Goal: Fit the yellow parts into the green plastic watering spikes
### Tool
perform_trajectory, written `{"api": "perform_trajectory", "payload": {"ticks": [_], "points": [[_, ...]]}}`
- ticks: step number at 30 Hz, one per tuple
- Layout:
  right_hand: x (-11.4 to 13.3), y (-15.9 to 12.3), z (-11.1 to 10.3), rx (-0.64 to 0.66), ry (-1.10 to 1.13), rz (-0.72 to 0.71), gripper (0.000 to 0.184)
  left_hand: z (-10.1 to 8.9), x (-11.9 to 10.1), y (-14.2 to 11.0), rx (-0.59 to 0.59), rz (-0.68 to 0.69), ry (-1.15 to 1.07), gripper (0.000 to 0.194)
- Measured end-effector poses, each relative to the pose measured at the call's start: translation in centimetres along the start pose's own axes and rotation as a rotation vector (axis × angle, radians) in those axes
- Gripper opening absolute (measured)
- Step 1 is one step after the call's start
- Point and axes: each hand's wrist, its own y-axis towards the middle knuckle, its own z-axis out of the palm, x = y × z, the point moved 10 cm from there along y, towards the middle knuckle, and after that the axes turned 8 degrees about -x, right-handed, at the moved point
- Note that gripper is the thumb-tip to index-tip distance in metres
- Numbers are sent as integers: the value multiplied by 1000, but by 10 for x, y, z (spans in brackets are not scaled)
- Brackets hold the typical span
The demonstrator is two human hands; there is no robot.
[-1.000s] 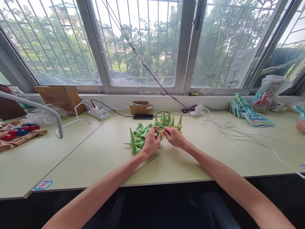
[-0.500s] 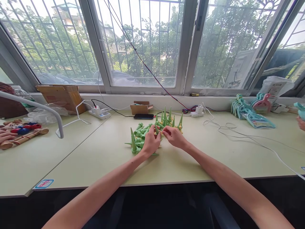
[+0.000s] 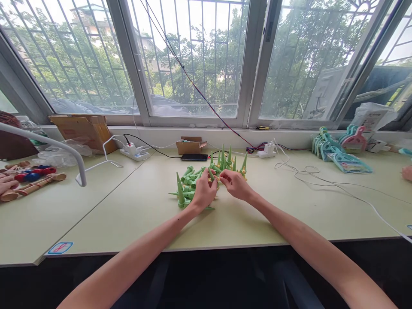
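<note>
My left hand [image 3: 205,192] is closed around a green plastic watering spike [image 3: 211,173], its pointed end slanting up between the fingers. My right hand [image 3: 236,184] meets it there, thumb and forefinger pinching a small yellow valve [image 3: 219,179] at the spike's wide end. The fingers hide part of the joint between the two. Left of my hands lies a pile of green spikes [image 3: 181,193], some on their sides and one upright. Behind my right hand stand several spikes with yellow valves [image 3: 230,159], points upward.
A black phone [image 3: 194,157] and a small open cardboard box [image 3: 190,145] lie behind the spikes. White cables [image 3: 317,174] and teal clips or hangers [image 3: 326,143] occupy the right side. At left are a person's hand [image 3: 8,183], wooden toys [image 3: 40,184] and a lamp arm [image 3: 69,150].
My hands stay almost still on the spike and valve. At the far right edge, another person's hand and a teal item have shifted and are blurred.
</note>
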Motion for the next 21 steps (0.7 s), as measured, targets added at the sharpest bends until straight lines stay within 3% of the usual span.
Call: {"api": "perform_trajectory", "payload": {"ticks": [21], "points": [[0, 1, 1, 2, -7, 12, 17, 0, 0, 0, 3, 6, -11, 17]]}}
